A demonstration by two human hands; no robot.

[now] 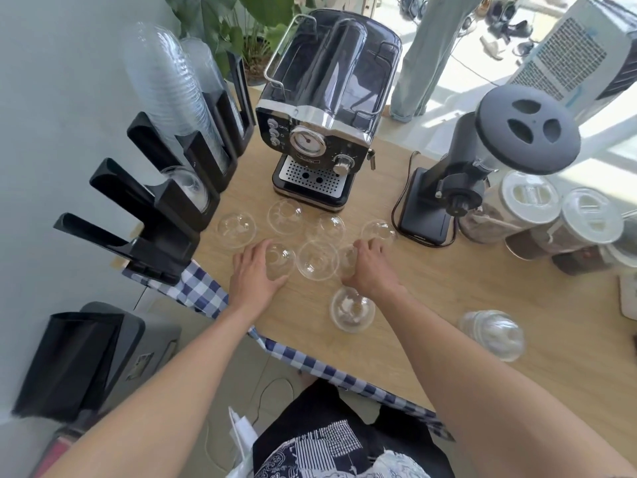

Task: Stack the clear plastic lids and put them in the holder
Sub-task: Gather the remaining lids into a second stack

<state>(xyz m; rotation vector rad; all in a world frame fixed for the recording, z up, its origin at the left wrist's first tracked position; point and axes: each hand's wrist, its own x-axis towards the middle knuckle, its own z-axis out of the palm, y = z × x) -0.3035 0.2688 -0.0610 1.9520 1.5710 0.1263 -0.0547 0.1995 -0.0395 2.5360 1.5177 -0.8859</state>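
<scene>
**Lids, clear plastic, domed: loose lot on wooden counter**

Counter [465, 288]: light wood, with a blue-and-white checked cloth [203, 291] hanging along its near edge.

Loose lids: eight or so dome lids scattered in front of the espresso machine [320, 108]. Back row, left to right: one [236, 230] nearest the holder, one [285, 216] just before the drip tray, one [326, 226], one [378, 232] beside the grinder base. Middle: a wide lid [317, 260] between the two hands. Near edge: one [352, 308] below the right wrist, and one blurred [493, 334] well apart to the right.

Left hand [256, 274]: palm down, fingers spread and curled around a lid [280, 262]; thumb touches the counter beside it. Grip loose, not visibly clamped.

Right hand [370, 267]: fingers curled over a lid [348, 258], which is mostly hidden; whether it is gripped or only touched cannot be told.

Holder [165, 215]: black, multi-slot, along the left wall. Far slots carry a tall stack of clear lids [165, 84]; one nearer slot has a single dome lid [191, 188]; the nearest slots show no contents.

Other items: black coffee grinder [482, 160] with cord, right of the espresso machine; lidded jars [551, 215] at far right.
</scene>
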